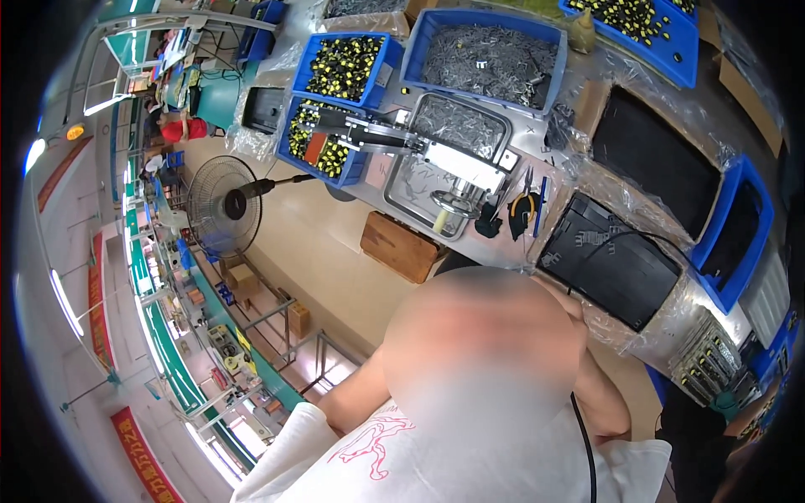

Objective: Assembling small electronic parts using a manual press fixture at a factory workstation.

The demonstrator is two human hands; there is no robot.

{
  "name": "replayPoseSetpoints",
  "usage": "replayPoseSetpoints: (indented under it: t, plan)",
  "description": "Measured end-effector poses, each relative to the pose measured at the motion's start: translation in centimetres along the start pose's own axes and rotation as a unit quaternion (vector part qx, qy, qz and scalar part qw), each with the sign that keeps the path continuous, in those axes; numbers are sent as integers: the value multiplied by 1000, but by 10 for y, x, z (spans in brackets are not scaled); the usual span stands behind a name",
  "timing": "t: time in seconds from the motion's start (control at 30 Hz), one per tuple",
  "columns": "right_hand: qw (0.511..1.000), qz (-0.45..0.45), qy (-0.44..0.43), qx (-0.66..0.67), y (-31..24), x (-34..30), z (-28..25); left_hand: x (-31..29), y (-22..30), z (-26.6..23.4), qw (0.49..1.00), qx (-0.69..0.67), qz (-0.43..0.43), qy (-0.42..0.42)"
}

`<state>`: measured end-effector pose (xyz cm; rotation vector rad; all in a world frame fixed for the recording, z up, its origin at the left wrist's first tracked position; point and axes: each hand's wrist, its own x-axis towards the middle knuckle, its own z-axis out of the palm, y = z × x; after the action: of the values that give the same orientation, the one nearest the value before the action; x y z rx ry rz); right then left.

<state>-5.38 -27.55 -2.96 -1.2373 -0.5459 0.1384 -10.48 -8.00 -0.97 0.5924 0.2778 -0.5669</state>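
Observation:
A round blur covers the middle of the head view and hides most of both hands. My left forearm (360, 394) runs up into it, and the left hand cannot be made out. Beside the blur's right edge a part of my right hand (563, 299) shows, its fingers hidden. That hand is nearest to a black tray (620, 281) with a few small clear pieces and a dark cable on it. Ahead stands a small bench machine (465, 168) with a metal disc (455, 201), over a metal tray (402, 189). Orange-handled pliers (524, 205) lie right of it.
Blue bins (293, 84) hold many yellow-and-black parts; a larger blue bin (411, 63) holds small grey pieces. A wooden stool (398, 246) and a standing fan (222, 205) are to the left. Farther right are a black-lined box (658, 151) and a blue crate (759, 222).

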Motion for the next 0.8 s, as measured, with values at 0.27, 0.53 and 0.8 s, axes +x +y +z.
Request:
replayPoseSetpoints:
  t: [0.27, 0.53, 0.8]
  plan:
    - [994, 85, 67, 25, 12, -10, -15, 30, 152, -51, 724, 539, 146, 404]
    - [936, 266, 229, -26, 61, -35, -75, 73, 288, -148, 619, 638, 173, 424]
    - [900, 307, 297, -87, 97, -41, -133, 79, 310, -154, 520, 735, 84, 427]
